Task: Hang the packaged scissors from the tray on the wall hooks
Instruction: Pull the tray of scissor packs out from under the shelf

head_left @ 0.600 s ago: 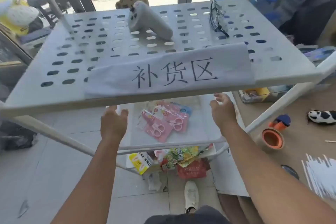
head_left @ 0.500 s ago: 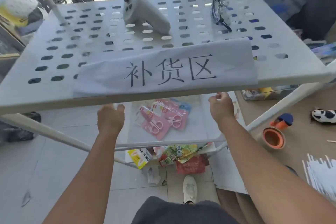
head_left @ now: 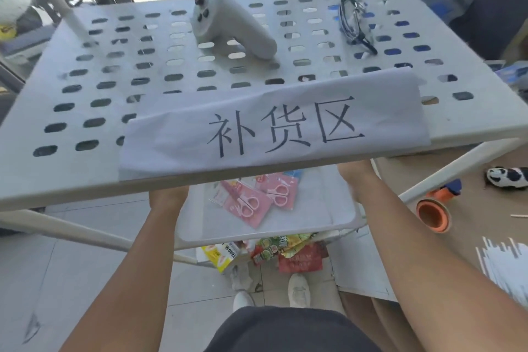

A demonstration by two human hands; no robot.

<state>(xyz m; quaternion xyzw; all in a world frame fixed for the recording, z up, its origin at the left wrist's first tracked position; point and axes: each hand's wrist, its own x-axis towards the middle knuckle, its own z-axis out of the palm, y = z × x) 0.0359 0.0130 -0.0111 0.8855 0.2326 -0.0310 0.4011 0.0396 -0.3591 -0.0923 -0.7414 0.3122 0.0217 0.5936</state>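
Note:
Several pink packaged scissors (head_left: 246, 205) lie in a translucent white tray (head_left: 257, 233) on the rack's middle level, partly hidden by the top shelf (head_left: 85, 168). My left hand (head_left: 168, 196) reaches in along the tray's left side, and only its wrist end shows. At the tray's right side my right hand (head_left: 356, 173) is also mostly tucked under the shelf edge. The shelf covers the fingers of both hands, so their grip cannot be seen. No wall hooks are in view.
The perforated top shelf carries a paper sign (head_left: 274, 128), a grey handheld device (head_left: 231, 26) and glasses (head_left: 355, 20). Snack packets (head_left: 285, 248) lie below the tray. To the right, a brown table holds an orange tape roll (head_left: 433, 216), a panda toy (head_left: 508, 177) and white paper strips (head_left: 505, 271).
Both hands have slid forward under the top shelf, so their fingers are now hidden. The view has shifted closer to the rack.

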